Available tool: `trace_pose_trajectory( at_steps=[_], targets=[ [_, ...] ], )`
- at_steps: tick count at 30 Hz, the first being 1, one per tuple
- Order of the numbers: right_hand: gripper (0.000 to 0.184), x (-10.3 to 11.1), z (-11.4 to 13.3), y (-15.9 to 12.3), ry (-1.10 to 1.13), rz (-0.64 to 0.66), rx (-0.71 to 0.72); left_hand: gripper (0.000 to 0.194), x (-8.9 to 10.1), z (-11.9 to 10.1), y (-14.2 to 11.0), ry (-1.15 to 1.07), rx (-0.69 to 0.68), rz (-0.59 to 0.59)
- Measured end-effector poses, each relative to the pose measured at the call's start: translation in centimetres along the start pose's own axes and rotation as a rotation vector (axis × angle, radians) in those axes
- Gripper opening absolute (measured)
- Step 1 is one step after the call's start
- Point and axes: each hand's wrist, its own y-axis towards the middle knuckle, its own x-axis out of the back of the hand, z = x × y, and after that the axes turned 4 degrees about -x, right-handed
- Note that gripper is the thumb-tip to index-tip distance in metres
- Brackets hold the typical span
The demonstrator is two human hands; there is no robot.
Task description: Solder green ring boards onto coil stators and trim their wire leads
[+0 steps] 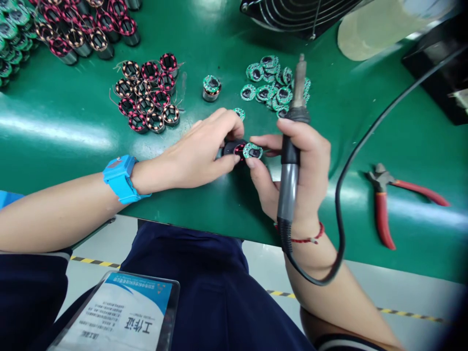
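My left hand [203,151] is closed on a small motor stator [239,147] with red windings, tilted so its open end faces right. A round green circuit board [252,150] sits at that end, pinched between the thumb and forefinger of my right hand [310,165]. That same hand also carries a soldering iron [289,190], lying across the palm with its tip pointing away from me. Whether board and stator touch is hard to tell. Just beyond my left fingers lies another circuit board [239,113], partly hidden.
Wound stators [149,97] stand grouped at left, with more behind. One board-topped stator [211,88] stands alone. Loose boards [268,92] lie behind the iron. Red-handled cutters [382,195] rest at right. The iron's cable [340,195] loops over my right forearm. A fan [300,14] stands at the back.
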Motion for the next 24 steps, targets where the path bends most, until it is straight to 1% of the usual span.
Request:
trace_pose_trajectory(
  at_steps=[2,3,6,8,11,14,17,20,22,24],
  targets=[
    [0.064,0.1,0.0,-0.1,0.044,-0.005,-0.017,0.025,-0.3,0.1,0.1,0.053,-0.056,0.033],
    [0.063,0.2,0.0,-0.2,0.064,-0.004,-0.023,0.026,-0.5,0.1,0.2,0.084,-0.081,0.049],
    [0.061,0.3,-0.1,-0.3,0.103,-0.012,-0.046,0.015,-0.7,0.2,0.6,0.132,-0.134,0.070],
    [0.059,0.3,-0.2,-0.4,0.129,-0.010,-0.090,0.010,-0.5,0.3,0.8,0.123,-0.150,0.075],
    [0.057,0.2,-0.3,-0.4,0.194,0.009,-0.169,0.007,-0.1,0.5,1.0,0.095,-0.184,0.076],
    [0.056,0.1,-0.2,-0.4,0.277,0.016,-0.188,0.009,0.3,0.7,1.0,0.076,-0.199,0.066],
    [0.057,0.1,-0.1,-0.4,0.310,0.022,-0.168,0.008,0.7,0.8,0.8,0.065,-0.205,0.079],
    [0.061,0.2,-0.2,-0.3,0.284,-0.015,-0.113,0.011,1.1,0.7,0.6,0.011,-0.214,0.076],
    [0.063,0.3,-0.3,-0.3,0.227,-0.051,-0.039,0.014,1.1,0.4,0.6,-0.089,-0.152,0.051],
    [0.065,0.5,-0.4,-0.2,0.147,-0.079,0.043,0.016,1.0,0.1,0.5,-0.270,-0.032,0.038]
  ],
)
